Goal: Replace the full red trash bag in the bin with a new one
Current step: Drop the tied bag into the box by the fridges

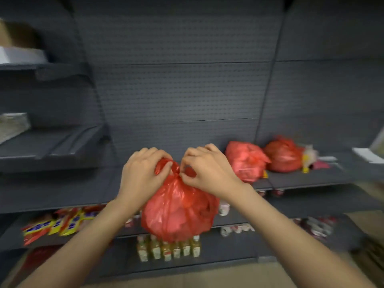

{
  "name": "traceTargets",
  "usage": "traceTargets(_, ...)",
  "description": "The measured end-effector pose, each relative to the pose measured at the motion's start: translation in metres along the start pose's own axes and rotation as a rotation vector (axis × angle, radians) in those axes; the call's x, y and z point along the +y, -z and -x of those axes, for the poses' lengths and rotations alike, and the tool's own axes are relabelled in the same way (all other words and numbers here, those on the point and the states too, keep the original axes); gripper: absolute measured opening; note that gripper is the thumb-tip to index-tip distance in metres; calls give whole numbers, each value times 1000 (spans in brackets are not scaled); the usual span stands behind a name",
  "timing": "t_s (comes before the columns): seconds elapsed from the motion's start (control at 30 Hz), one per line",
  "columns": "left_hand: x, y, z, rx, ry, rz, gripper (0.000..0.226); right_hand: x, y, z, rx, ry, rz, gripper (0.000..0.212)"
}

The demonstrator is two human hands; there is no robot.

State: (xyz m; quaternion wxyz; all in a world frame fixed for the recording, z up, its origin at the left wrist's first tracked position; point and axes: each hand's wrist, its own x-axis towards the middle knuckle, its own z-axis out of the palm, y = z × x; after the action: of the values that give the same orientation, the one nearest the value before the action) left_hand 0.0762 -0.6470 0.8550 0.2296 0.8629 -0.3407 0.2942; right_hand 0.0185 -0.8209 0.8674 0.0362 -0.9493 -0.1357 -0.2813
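A full red trash bag hangs in front of dark grey shelving, held up by its gathered neck. My left hand grips the left ear of the neck with curled fingers. My right hand pinches the right ear at the knot. Both hands meet just above the bag's twisted top. No bin shows in this view.
Two more tied red bags lie on the grey shelf to the right. Lower shelves hold yellow and red snack packets and a row of small bottles. A pegboard back panel rises behind. Boxes sit on upper left shelves.
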Motion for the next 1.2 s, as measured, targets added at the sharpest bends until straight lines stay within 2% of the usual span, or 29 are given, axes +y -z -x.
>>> traceTargets(0.3, 245, -150, -87, -105, -298, 330, 22, 200, 114, 173, -21, -384, 304, 9)
traceTargets(0.53, 439, -257, -140, -205, -618, 529, 30, 322, 187, 314, -23, -752, 496, 26)
traceTargets(0.67, 544, -322, -166, -264, -747, 630, 28, 393, 215, 377, -22, -885, 599, 31)
traceTargets(0.87, 683, -403, -208, -349, -932, 737, 11, 493, 247, 452, -70, -1105, 688, 16)
traceTargets(0.97, 752, -440, -225, -379, -1025, 792, 11, 541, 265, 489, -76, -1206, 707, 16)
traceTargets(1.2, 883, -518, -246, -422, -1108, 857, 4, 636, 293, 565, -32, -1375, 759, 15)
